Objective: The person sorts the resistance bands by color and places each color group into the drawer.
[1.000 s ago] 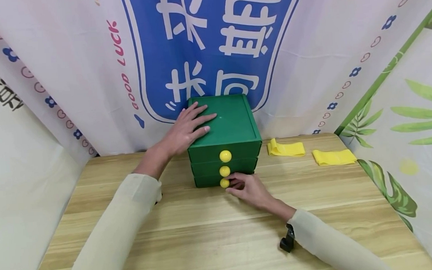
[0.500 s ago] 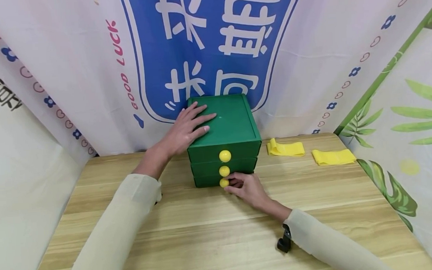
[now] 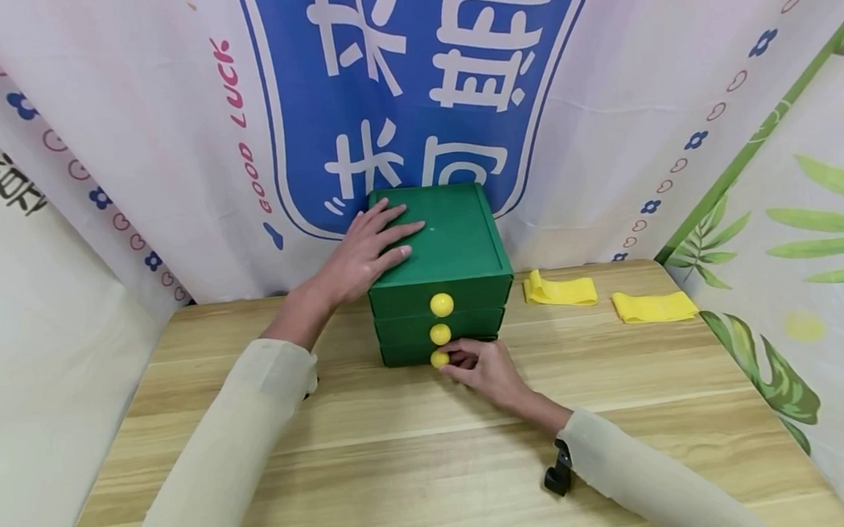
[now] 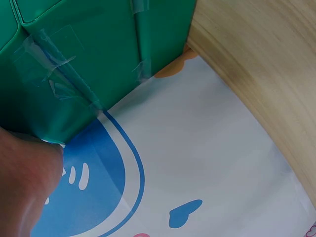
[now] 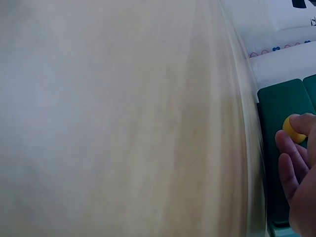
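A green three-drawer box stands against the curtain, each drawer front bearing a round yellow knob. With fingers spread and straight, my left hand rests on the left part of the box's top. My right hand pinches the lowest yellow knob between thumb and fingers. The right wrist view shows the thumb over that yellow knob and other fingers by the green drawer front. In the left wrist view, clear tape lines the seams of the box; only part of my left hand shows there.
Two folded yellow strips, one nearer and one farther right, lie to the right of the box on the wooden table. A printed curtain hangs directly behind the box.
My right thumb has come in against the lowest knob, and the right wrist has shifted slightly left. The left hand and the box look unmoved.
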Demonstrator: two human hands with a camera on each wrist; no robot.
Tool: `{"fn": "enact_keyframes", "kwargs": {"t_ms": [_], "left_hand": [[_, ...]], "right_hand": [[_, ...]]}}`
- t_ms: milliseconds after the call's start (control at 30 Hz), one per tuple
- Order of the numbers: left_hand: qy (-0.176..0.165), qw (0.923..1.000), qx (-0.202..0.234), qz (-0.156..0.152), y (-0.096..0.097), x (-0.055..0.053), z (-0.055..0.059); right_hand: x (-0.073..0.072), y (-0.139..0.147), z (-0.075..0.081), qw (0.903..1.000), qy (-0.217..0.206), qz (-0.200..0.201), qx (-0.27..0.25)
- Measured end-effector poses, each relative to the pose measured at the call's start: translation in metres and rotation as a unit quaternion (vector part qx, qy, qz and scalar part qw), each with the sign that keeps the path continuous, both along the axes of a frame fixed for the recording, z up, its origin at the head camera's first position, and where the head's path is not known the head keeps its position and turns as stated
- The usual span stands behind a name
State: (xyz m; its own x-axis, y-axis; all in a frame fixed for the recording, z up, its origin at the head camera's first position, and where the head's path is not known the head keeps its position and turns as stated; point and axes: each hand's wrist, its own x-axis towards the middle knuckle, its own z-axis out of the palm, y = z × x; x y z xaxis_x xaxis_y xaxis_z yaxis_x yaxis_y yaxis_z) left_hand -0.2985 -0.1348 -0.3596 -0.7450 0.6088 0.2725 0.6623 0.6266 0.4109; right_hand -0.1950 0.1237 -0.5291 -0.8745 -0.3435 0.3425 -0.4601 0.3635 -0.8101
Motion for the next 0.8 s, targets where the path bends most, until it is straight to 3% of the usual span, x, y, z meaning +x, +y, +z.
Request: {"fn": "enact_keyframes", "kwargs": {"t_ms": [367,800], "left_hand": [[-0.005,1.0,0.003,-0.001,0.0,0.002,0.002],[-0.005,1.0,0.006,-0.005,0.001,0.001,0.002]], "right_hand": [[0.022,0.003,0.001,0.9995,0.021,0.023,0.01],[0.054,0.009,0.005,0.9992,0.012,0.037,0.011]]}}
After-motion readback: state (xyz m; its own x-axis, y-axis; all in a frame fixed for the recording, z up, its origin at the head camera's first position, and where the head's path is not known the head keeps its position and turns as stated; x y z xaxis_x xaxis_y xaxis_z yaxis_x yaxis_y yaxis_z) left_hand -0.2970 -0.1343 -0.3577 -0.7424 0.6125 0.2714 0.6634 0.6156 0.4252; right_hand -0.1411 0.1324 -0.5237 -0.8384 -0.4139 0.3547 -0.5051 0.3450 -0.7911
